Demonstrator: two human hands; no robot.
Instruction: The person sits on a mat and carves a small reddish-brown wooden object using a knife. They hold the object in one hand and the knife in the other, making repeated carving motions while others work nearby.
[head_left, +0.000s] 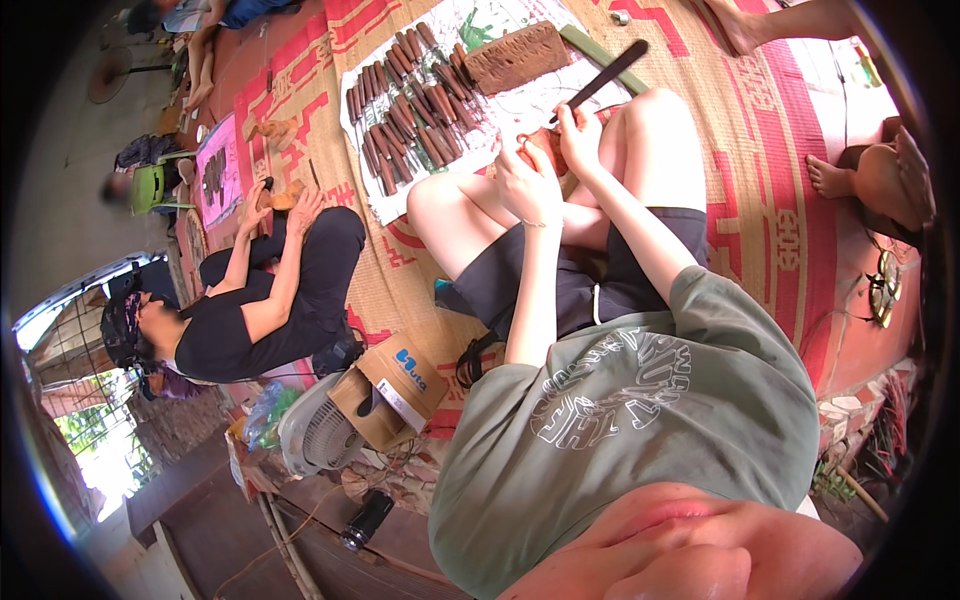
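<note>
In front of my lap, my right hand (578, 142) is closed round a long dark tool (612, 74). It is slim, with a wider rounded far end that points up and to the right. My left hand (530, 185) is closed beside it, its fingers on a small reddish-brown carved piece (541, 140) that the hands partly hide. Beyond my knees, several carving tools (415, 105) with brown wooden handles lie in rows on a white sheet (358, 185). A rough brown brick (515, 58) lies at their right, with a flat green strip (605, 60) next to it.
A patterned straw mat (760, 200) lies under me. At left a co-worker (270, 290) sits handling a wooden piece (288, 194). A cardboard box (390, 390) and a fan (318, 430) stand behind my left side. Another person's bare foot (828, 176) rests at right.
</note>
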